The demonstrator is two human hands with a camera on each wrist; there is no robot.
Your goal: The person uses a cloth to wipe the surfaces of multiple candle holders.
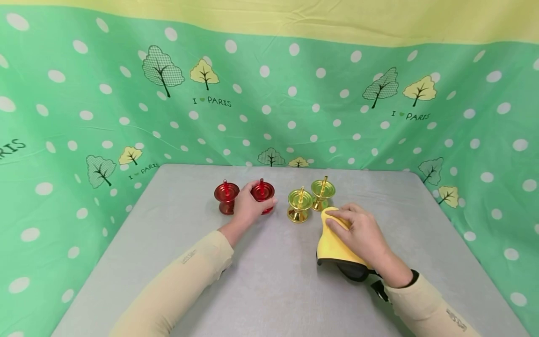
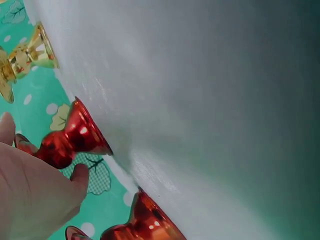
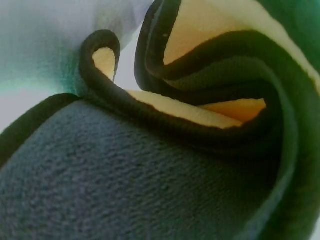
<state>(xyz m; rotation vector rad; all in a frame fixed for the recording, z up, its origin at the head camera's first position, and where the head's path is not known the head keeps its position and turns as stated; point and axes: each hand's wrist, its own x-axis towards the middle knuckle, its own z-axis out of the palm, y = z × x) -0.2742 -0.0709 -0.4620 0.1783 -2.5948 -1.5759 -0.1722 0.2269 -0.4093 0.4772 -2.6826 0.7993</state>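
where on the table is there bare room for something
Bare grey table: left of the left red holder; front middle, between left sleeve and right sleeve; far right, beyond the right hand. Crowded: the centre, with the left hand gripping the right red holder, two gold holders close together, and the yellow item just in front.

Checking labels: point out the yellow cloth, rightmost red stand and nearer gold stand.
Yellow cloth (image 1: pixel 338 246): head view, yellow face.
Rightmost red stand (image 2: pixel 79 134): left wrist view, flared base.
Nearer gold stand (image 1: pixel 298 204): head view, dish.
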